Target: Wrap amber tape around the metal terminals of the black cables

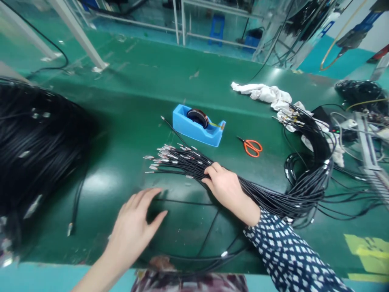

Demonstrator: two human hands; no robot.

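A long bundle of thin black cables (270,196) with silvery end connectors lies across the green table. My right hand (226,188) is on this bundle, its fingers curled over some of the cables behind their tips; exactly how many it grips is hidden. My left hand (133,219) hovers over the table to the left of the bundle, thumb and fingers apart, with nothing in it. Below the bundle, a loose cable (185,202) runs between my two hands. More cable loops (209,257) lie close to the front edge.
Behind the bundle stand a blue tape dispenser (197,132) and orange-handled scissors (253,147). A large heap of black cables (39,150) fills the left side. White cloth (267,93) lies at the back right, and yellow tape (369,253) marks the front right.
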